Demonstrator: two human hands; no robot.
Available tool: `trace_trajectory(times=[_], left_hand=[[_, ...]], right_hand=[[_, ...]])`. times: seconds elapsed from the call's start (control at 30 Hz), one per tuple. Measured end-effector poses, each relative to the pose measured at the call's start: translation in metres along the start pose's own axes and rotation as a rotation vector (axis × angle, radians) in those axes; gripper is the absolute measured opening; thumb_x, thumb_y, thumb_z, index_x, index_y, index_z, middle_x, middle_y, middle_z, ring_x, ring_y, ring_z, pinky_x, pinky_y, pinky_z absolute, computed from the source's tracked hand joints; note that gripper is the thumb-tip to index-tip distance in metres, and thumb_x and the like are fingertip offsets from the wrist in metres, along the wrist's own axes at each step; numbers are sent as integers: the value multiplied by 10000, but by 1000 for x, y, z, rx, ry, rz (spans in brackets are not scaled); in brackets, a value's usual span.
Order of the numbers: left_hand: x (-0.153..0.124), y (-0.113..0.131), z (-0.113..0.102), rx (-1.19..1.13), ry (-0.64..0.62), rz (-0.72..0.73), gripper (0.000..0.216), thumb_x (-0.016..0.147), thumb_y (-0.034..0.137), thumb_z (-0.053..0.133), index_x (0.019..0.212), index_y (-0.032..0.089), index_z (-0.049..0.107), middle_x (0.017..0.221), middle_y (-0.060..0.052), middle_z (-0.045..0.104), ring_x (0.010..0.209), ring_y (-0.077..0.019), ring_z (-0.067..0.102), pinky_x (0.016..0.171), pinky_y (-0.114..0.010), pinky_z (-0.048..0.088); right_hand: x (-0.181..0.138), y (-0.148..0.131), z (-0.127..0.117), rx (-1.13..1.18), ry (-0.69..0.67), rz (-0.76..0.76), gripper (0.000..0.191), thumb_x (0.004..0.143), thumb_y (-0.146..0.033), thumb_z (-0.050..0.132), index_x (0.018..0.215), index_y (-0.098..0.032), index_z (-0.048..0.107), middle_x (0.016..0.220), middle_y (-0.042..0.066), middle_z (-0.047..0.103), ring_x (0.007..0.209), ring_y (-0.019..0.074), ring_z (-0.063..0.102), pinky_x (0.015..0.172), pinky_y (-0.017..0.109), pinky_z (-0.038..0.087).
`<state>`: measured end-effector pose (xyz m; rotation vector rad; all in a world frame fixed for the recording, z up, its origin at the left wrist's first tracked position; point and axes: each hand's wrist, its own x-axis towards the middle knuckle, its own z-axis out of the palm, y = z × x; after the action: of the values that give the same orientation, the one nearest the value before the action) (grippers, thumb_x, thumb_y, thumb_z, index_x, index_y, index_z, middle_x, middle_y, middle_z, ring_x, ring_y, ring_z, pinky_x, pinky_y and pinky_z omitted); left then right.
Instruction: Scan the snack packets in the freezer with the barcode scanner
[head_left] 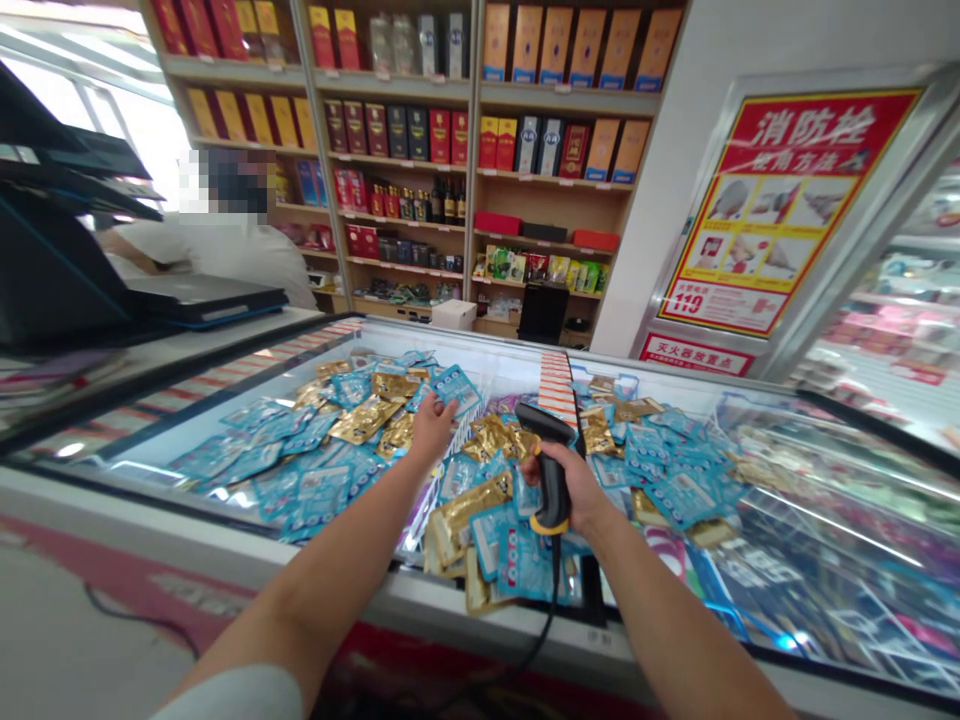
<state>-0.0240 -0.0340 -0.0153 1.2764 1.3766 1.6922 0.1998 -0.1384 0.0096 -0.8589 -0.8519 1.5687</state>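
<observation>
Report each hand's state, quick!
Left hand: closed, pinching a blue packet.
Right hand: closed around the handle of a corded handheld barcode scanner.

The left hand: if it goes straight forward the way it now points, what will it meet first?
Past the flat blue plastic packet at its fingertips, the left hand would probably first meet the display chest's white far rim; depth is unclear.
</observation>
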Motion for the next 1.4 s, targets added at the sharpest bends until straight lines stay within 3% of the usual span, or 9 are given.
trace_trajectory(times=[0.13,0.33,0.57,0.8,0.9,1.0,1.1,1.23,1.4], left_hand=[[-1,3,-6,183,115,18,555,815,407,595,1291,138,495,672,23,553,569,-128,547,561,-237,428],[3,20,-30,612,260,141,601,867,298,501,1444,165,399,1065,-137,666,954,-271,630,825,-358,467],[5,37,-60,1075,409,158,665,834,229,470,1480,143,335,1017,-187,652,1068,-349,560,912,-473,392],[12,30,-75,1183,347,66,531,847,224,439,1374,186,497,1065,-197,667,1112,-380,514,905,-520,365],[12,26,-77,1205,346,48,457,822,218,473,1261,221,600,1234,-179,610,1166,-369,476,925,-512,366],[11,26,-78,1175,373,74,439,799,207,510,1221,232,630,1396,-149,500,1223,-364,433,954,-511,361],[8,31,-73,1100,378,161,405,825,202,500,1199,233,651,1401,-135,497,1269,-376,399,996,-548,329],[0,32,-47,907,216,291,374,861,293,532,1211,234,651,1287,-129,599,1250,-359,459,1036,-519,331],[-18,18,-1,707,-205,168,459,883,459,520,1245,199,634,1027,-110,720,987,-278,652,854,-361,471]], right_hand=[[0,-2,1,42,-31,-4,209,693,-349,707,703,-144,669,604,51,665,566,150,621,576,246,514],[-1,-8,0,103,-14,45,181,700,-330,704,722,-162,641,621,24,649,512,120,572,481,215,451],[-1,-10,-3,127,24,75,179,715,-325,696,769,-168,632,627,8,646,481,107,550,463,209,435],[0,-10,-3,126,45,76,166,723,-318,686,786,-176,630,639,11,648,491,114,561,468,216,447],[0,-10,-4,123,45,81,173,717,-318,694,790,-175,630,640,11,652,490,113,563,473,217,451],[0,-9,-5,114,44,79,183,717,-323,697,803,-174,634,636,9,655,485,112,561,463,215,442],[0,-9,-5,109,46,79,177,720,-319,696,793,-171,632,626,8,653,483,110,558,462,212,440],[1,-8,-5,94,55,89,171,725,-319,694,781,-169,634,623,14,655,485,113,563,461,212,444],[2,-6,-6,78,35,68,179,721,-319,698,779,-159,643,624,17,656,484,111,562,459,210,443]])
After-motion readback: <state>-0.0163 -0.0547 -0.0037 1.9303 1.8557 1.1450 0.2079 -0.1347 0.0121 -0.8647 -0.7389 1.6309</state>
